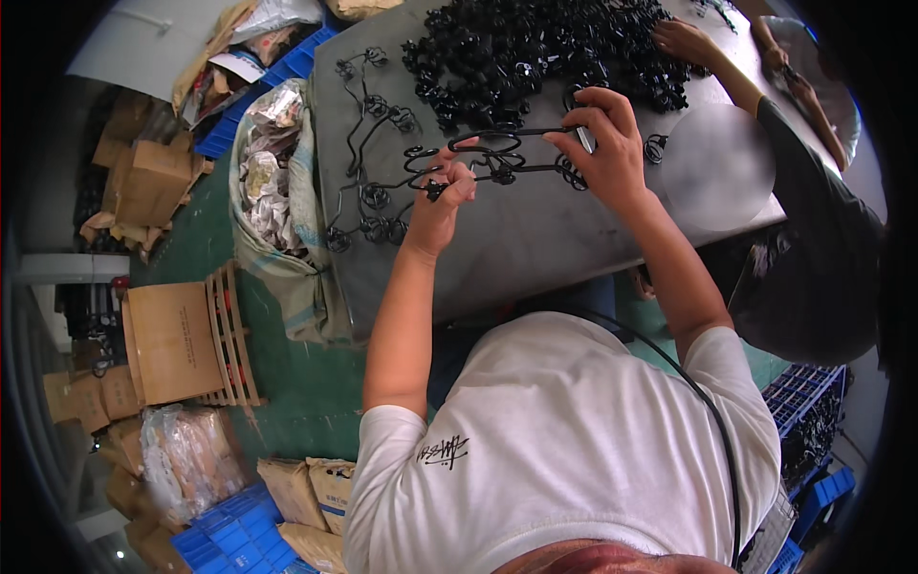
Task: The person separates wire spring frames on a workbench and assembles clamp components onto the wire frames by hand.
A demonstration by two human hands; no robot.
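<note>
Above the grey metal table (535,239), my left hand (442,206) is closed around one end of a black bent-wire part with coiled loops (497,143). My right hand (609,148) pinches its other end between thumb and fingers, so the part stretches between both hands. Similar black wire parts (359,158) lie spread on the table to the left of my left hand. A single small black coil (655,148) sits to the right of my right hand. Beyond my hands rises a large tangled heap of black coiled parts (535,57).
A co-worker's hand (681,43) reaches to the heap's right side; another person (808,86) is farther right. Against the table's left edge stands a woven sack (277,191) of crumpled paper. Cardboard boxes (172,340) and a blue crate (239,536) are on the left floor.
</note>
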